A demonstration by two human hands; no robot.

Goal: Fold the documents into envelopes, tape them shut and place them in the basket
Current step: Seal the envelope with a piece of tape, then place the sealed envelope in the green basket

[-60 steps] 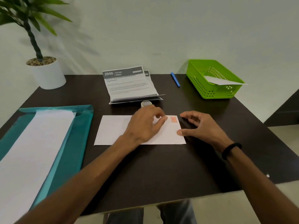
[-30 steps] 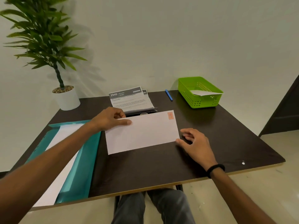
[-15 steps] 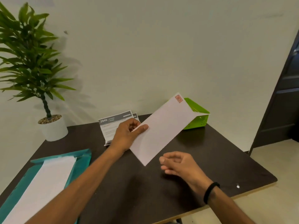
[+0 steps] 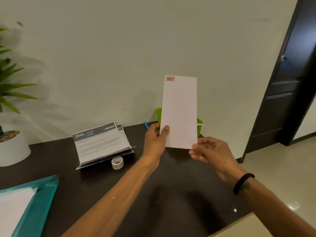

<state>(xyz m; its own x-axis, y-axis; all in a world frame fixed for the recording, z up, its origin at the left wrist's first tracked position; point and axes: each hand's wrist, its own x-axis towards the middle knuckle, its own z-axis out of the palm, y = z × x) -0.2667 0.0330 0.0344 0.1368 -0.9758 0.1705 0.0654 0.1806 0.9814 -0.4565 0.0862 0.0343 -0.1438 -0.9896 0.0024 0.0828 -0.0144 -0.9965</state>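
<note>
Above the dark table, left hand pinches envelope; right hand spread.

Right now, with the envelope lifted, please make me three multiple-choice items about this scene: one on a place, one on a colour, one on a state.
1. Where does the roll of tape lie?
A. inside the basket
B. on the table, in front of the stack of documents
C. on the teal folder

2. What colour is the basket behind the envelope?
A. green
B. red
C. white

3. How is the envelope held?
A. flat on the table under both palms
B. upright, off the table, in the left hand
C. rolled up in the right hand

Answers:
1. B, the roll sits on the dark table at the near edge of the stack.
2. A, green corners show on both sides of the envelope.
3. B, the left thumb pinches its lower left edge; the right hand's fingertips are at the lower right corner.
</note>
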